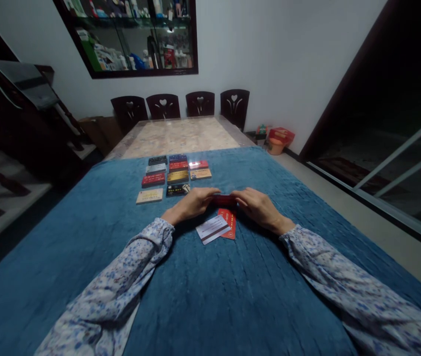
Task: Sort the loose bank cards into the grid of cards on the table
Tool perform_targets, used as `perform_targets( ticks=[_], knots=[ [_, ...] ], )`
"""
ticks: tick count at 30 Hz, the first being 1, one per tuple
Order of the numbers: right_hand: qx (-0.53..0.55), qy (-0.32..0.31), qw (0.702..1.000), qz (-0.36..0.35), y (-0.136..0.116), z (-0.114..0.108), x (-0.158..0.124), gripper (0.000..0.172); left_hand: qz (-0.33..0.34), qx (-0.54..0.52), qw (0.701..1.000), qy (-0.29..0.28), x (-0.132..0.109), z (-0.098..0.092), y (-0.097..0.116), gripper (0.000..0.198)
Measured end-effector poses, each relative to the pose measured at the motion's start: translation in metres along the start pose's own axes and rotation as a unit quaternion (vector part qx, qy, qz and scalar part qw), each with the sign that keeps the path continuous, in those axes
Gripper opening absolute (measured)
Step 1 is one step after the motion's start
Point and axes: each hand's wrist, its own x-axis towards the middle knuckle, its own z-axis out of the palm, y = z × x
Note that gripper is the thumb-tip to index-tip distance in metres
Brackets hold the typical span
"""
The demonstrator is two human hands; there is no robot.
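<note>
Between my two hands, a dark red stack of cards [224, 200] is held on edge just above the blue cloth. My left hand [197, 201] closes on its left end, fingers curled over the top. At the other end, my right hand [257, 205] grips with bent fingers. Nearer to me, a white card with a dark stripe [213, 228] lies partly over a red card [229, 225]. To the left of my left hand sits a black card stack [178, 190], one of several sorted stacks.
Several stacks stand in columns at the left, among them a yellowish stack [150, 196], a red stack [153, 179] and a gold stack [178, 176]. A blue cloth [121, 257] covers the near part of the table [180, 133]. Dark chairs [163, 106] line its far end.
</note>
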Motion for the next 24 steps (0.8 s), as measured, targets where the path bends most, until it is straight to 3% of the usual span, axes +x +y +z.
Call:
perform_targets(
  ticks=[5,11,18,24],
  knots=[
    [-0.017,0.026,0.999,-0.012,0.000,0.002,0.000,0.029,0.008,0.011,1.000,0.005,-0.001,0.004,-0.003,0.033],
    [-0.029,0.003,1.000,0.006,-0.003,0.005,-0.003,0.027,0.010,0.014,1.000,0.008,-0.002,0.005,-0.002,0.033],
    [-0.009,-0.042,0.998,0.045,-0.006,0.010,-0.005,0.045,-0.003,0.018,1.000,0.004,-0.004,0.007,0.000,0.032],
    [0.002,-0.060,0.996,0.070,-0.007,0.014,-0.003,0.049,-0.019,0.035,0.999,-0.006,-0.005,0.008,0.005,0.040]
  ],
)
